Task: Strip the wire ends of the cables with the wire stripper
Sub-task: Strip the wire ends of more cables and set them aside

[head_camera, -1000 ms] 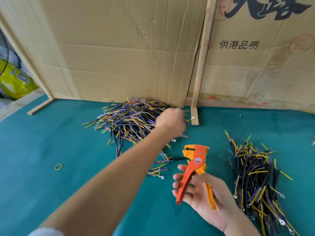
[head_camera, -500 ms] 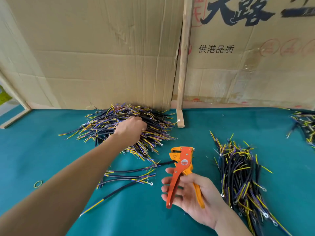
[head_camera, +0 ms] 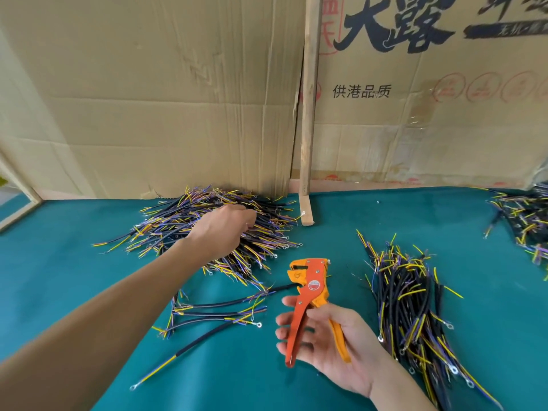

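Now, from the head view, the person's left hand [head_camera: 225,229] reaches forward onto the big pile of cables [head_camera: 207,229] at the cardboard wall [head_camera: 148,99]; its fingers curl down into the wires, but whether they already pinch one cable I cannot tell. I judge it goes there to fetch the next piece. The right hand [head_camera: 326,342] waits nearer the body, palm up, and holds the wire stripper [head_camera: 311,301] loosely, thumb over the handles, head pointing away, so the tool is ready when a cable comes. Its handles stand apart. The stripper is orange painted metal with yellow grips and a flat, toothed head. Each cable is a thin black sheath from which yellow and purple cores spread; some ends carry small shiny ring terminals. A few loose cables [head_camera: 219,312] lie between the pile and the tool. Right of the tool lies a second pile [head_camera: 415,315], and a third pile [head_camera: 525,221] sits at the far right edge. The counter [head_camera: 74,277] is covered with teal, felt-like cloth, probably to stop wires from sliding. A wooden slat [head_camera: 308,114] stands upright against the creased wall.
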Motion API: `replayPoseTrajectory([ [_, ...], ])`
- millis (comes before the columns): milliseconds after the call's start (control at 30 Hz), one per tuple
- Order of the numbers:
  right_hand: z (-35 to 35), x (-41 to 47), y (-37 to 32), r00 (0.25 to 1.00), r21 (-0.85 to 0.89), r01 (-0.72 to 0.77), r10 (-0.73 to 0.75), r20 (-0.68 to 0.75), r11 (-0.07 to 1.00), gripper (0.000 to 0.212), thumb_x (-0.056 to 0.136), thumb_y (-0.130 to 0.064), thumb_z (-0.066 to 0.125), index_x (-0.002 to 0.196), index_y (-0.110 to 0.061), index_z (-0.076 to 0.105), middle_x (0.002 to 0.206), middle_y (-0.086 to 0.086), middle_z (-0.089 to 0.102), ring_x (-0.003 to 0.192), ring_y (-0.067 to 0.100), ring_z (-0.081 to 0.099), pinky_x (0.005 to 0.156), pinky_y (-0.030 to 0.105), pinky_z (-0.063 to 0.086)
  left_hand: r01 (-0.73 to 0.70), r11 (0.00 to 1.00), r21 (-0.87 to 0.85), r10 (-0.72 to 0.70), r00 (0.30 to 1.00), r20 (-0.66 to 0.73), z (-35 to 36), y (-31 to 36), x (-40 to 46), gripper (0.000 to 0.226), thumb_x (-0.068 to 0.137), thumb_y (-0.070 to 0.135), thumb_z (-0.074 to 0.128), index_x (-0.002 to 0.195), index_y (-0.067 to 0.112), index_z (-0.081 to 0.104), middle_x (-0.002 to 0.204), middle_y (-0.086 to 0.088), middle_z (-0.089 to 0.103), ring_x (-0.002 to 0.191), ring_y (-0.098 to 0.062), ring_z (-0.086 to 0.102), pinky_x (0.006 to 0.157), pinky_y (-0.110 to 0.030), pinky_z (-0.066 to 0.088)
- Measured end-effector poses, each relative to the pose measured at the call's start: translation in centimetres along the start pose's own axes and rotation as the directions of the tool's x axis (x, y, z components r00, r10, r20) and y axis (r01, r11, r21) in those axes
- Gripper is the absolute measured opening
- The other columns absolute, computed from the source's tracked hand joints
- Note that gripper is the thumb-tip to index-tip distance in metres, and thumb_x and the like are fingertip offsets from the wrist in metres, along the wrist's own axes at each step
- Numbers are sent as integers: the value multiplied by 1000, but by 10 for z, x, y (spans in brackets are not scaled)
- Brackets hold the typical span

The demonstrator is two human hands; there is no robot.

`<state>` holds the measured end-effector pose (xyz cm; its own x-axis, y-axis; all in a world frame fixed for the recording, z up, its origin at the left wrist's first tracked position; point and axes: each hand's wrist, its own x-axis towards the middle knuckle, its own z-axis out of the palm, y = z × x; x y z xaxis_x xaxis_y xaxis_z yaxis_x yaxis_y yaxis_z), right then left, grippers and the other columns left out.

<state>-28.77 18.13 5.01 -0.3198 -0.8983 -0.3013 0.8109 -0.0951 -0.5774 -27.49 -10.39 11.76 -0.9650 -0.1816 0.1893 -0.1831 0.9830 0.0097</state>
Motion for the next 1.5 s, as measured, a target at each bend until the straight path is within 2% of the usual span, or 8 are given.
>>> replayPoseTrajectory([
  [233,-3,3,0,1000,11,-9,9,22,1000,65,65,0,78,127,12,62,114,37,61,93,49,66,83,57,56,32,999,35,-29,997,-76,-1,5,-8,23,87,-10,49,95,10,56,89,-9,60,82,-37,58,70,-49,51],
  [500,-8,5,1,999,36,-9,8,37,999,70,63,-3,80,129,8,62,120,37,62,93,47,67,83,56,57,-161,910,-382,-89,824,-559,5,88,-104,12,100,8,54,98,12,64,101,0,65,94,-22,64,84,-27,50],
  [700,-9,0,-3,983,15,-33,30,181,999,73,72,-13,74,139,1,49,145,39,47,79,36,65,80,48,56,-207,805,-556,-233,752,-617,65,168,-201,24,91,11,52,74,24,62,100,16,67,90,1,67,78,-10,48],
  [933,-10,-4,2,937,-164,-91,140,320,982,77,76,-22,75,144,2,48,153,33,41,84,31,65,84,45,52,-274,855,-441,-62,789,-611,64,167,-206,6,74,8,60,76,10,66,82,0,59,74,-20,58,66,-28,52],
  [1233,-20,-5,-9,908,-24,74,-57,416,997,73,85,-24,69,148,3,45,161,24,34,86,31,63,86,45,52,-240,856,-457,-96,797,-597,71,171,-204,19,77,5,64,96,7,68,115,-10,57,124,-25,58,98,-28,49],
  [1300,-24,-5,-13,911,30,124,-126,392,992,74,82,-24,71,147,2,47,158,22,39,85,31,63,84,45,53,-135,752,-645,-315,786,-532,70,169,-202,19,85,11,65,103,17,67,116,-1,60,116,-17,63,93,-22,52],
  [1433,-28,-5,-18,931,28,224,-223,288,974,80,74,-27,77,144,-1,51,157,17,44,80,28,62,79,43,55,190,255,-948,-456,888,56,60,172,-189,15,85,42,65,99,40,69,83,7,76,74,-13,73,72,-33,59],
  [1500,-29,-3,-19,935,40,244,-246,256,969,83,74,-28,77,146,-1,48,158,17,43,79,28,61,79,43,55,274,277,-921,-439,889,133,59,177,-182,20,83,54,60,96,42,70,82,13,77,71,-10,73,78,-34,59],
])
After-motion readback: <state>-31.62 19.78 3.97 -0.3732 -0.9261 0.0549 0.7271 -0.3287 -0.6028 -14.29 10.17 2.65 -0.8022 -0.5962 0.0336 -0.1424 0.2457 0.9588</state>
